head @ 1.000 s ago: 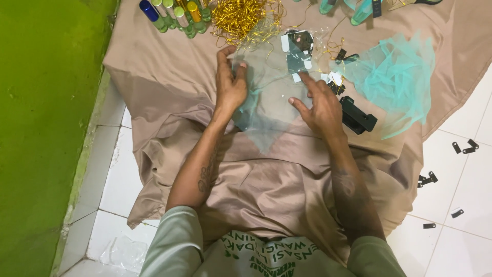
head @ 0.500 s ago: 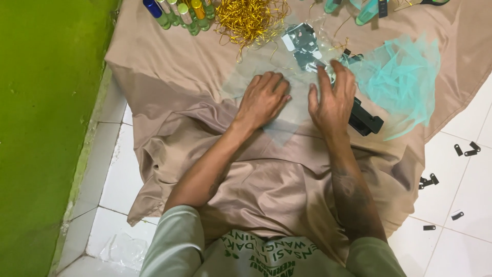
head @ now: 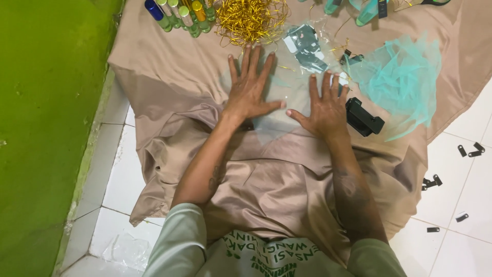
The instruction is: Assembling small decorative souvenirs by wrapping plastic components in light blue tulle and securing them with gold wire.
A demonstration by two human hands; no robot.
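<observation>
A tan cloth is spread over the white tiled floor and runs under both hands and up to the person's lap, bunched into folds below the left wrist. A green wall stands well off to the left of the left hand.

On the cloth, a sheet of pale see-through netting lies flat beneath both palms. The left hand rests on it fully open, fingers spread and pointing away from the person, gripping nothing. The right hand lies just beside it, also flat and spread, thumb pointing toward the left thumb; the two thumbs are near but apart. Neither hand has hold of anything beyond pressing on the netting.

To the right of the right hand lies a crumpled heap of teal netting. Just past the left fingertips sits a tangle of gold wire, and farther left of that a row of small bottles. Beyond the gap between the hands is a clear plastic bag. Touching the outer edge of the right hand is a black stapler. Small black clips are scattered on the tiles well to the right.
</observation>
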